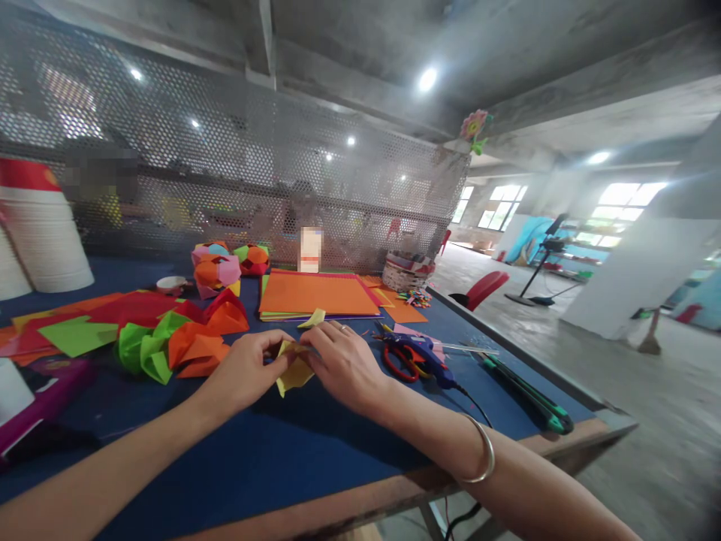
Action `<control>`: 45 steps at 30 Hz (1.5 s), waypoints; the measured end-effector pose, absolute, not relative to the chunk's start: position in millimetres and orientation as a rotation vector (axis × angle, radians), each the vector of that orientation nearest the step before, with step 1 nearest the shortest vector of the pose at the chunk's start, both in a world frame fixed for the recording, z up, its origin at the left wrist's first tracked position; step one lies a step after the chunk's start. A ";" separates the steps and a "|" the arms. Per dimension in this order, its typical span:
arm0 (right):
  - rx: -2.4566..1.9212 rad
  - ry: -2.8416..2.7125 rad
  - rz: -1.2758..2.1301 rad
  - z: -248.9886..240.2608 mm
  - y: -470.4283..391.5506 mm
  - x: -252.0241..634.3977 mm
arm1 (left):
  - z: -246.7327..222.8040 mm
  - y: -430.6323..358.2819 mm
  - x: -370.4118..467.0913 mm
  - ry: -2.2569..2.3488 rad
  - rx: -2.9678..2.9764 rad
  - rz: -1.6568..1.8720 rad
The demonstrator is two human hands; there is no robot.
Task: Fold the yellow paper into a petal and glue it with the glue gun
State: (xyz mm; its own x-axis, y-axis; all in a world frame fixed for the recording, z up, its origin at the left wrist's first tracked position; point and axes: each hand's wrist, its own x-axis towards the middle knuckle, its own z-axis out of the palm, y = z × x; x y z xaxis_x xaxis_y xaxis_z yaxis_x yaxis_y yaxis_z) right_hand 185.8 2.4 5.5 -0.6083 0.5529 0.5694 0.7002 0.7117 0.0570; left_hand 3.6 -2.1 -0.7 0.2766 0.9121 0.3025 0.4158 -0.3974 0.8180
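Note:
Between both hands, above the blue tabletop, is a folded piece of yellow paper (pixel 294 376). My left hand (pixel 253 364) pinches its left side with thumb and fingers. From the right, my right hand (pixel 343 361) has its fingers closed on the same paper; its fingertips are partly hidden. A smaller yellow paper piece (pixel 314 319) lies just beyond the fingers, by a stack of orange sheets (pixel 315 293). Folded orange paper (pixel 197 353) and folded green paper (pixel 147 349) rest left of my left hand.
Right of my hands lie red-handled scissors (pixel 401 363), a blue glue gun (pixel 431 361) with its cord, and a green-black cutter (pixel 529 394). A woven basket (pixel 406 272) stands behind. Paper cups (pixel 50 233) and a purple tool (pixel 50 398) are at left.

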 end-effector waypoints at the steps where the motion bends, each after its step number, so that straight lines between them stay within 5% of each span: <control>1: -0.939 -2.408 -0.424 6.8 2.0 186.0 | -0.6 -1.8 3.9 1.179 1.916 1.046; 16: -0.825 -2.334 -0.464 2.0 6.8 188.0 | 3.9 -2.0 6.5 1.099 1.683 1.073; 28: -0.986 -2.147 0.259 6.9 -0.2 182.1 | 3.8 -4.2 6.7 1.142 1.684 1.077; 45: -0.976 -2.058 0.444 9.4 -2.3 181.4 | 9.0 -7.0 7.5 1.145 1.776 1.058</control>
State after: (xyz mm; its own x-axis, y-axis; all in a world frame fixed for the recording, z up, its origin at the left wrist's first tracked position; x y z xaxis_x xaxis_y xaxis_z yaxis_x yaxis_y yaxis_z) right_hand 181.4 -2.3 9.4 -0.3841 0.7671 0.5138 0.4870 0.6411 -0.5931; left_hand 7.5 -7.0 9.0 0.2546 0.9379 0.2356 0.3090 -0.3098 0.8992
